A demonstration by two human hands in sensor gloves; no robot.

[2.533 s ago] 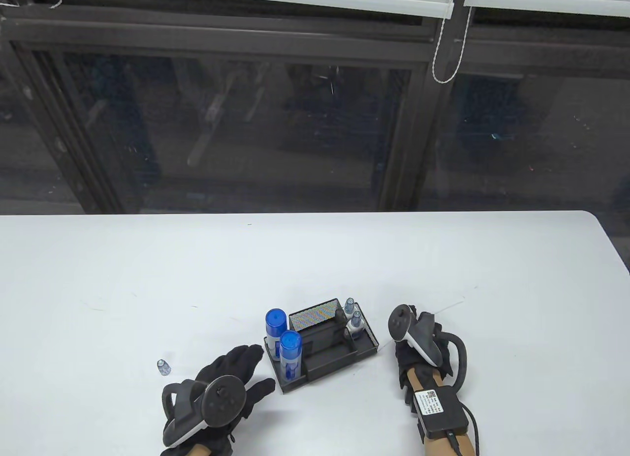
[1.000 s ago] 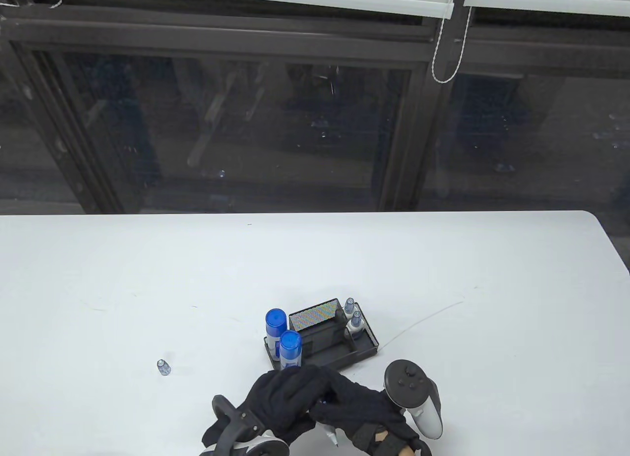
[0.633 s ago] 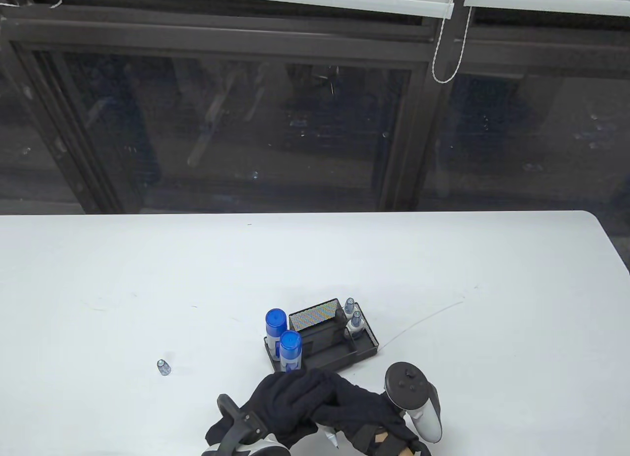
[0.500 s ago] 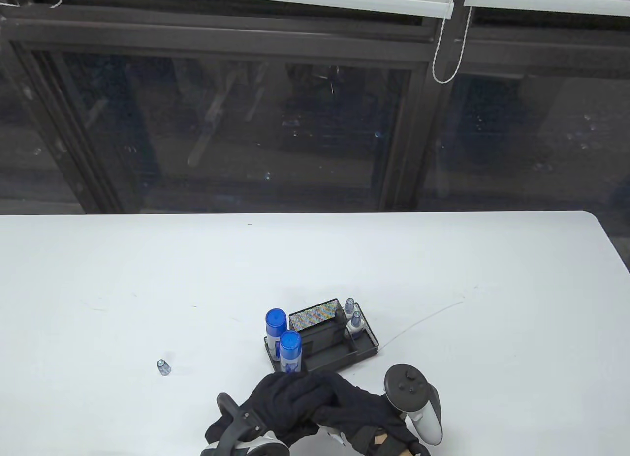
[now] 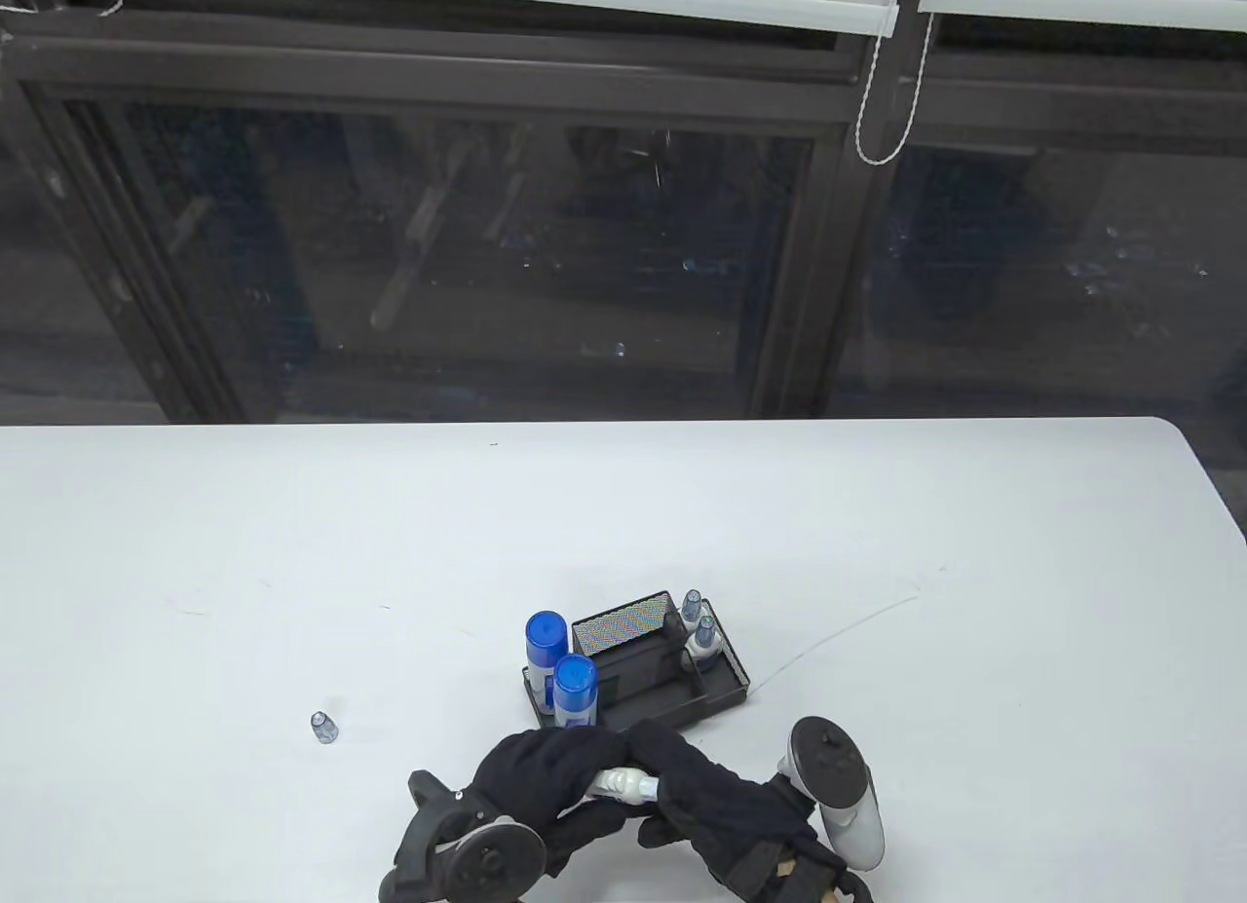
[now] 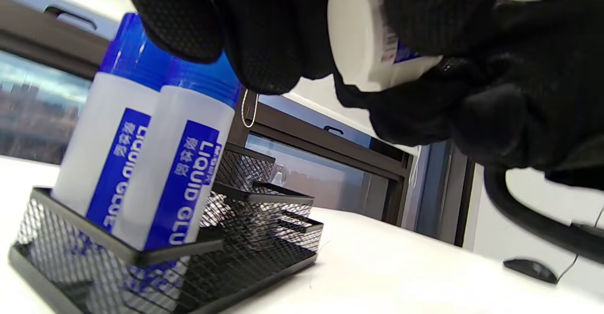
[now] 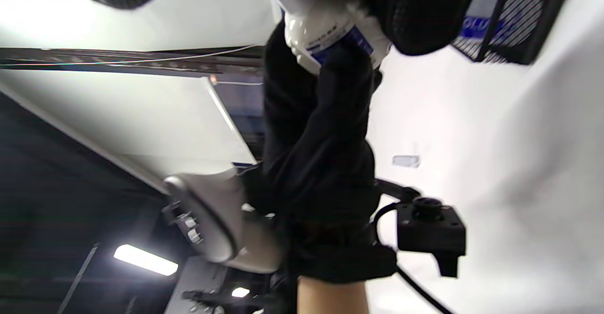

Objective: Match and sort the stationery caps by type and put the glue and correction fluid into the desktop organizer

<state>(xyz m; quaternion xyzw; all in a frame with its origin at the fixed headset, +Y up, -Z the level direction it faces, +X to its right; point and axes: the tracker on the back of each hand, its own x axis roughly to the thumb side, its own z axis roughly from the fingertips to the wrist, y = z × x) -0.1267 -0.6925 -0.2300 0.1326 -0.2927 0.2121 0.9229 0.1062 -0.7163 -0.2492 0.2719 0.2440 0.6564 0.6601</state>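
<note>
Table, white, bears every item of the scene. Organizer, a black mesh tray standing near the front edge, holds two blue-capped glue bottles upright in its left compartment and two small capped bottles in its far right corner; the middle sections lie free. Left hand and right hand meet just in front of the organizer, both wrapped round one small white bottle with a blue label, which lies roughly level between them, clear of the table. Whether either hand also pinches a cap cannot be told. Cap, small and clear, stands alone on the table well to the left. The step in hand appears to be capping this bottle before storage. Good practice: steady the body with one hand, tip the nozzle upward, fetch the lone cap, press it on straight, then lower the bottle upright beside the two small ones.
</note>
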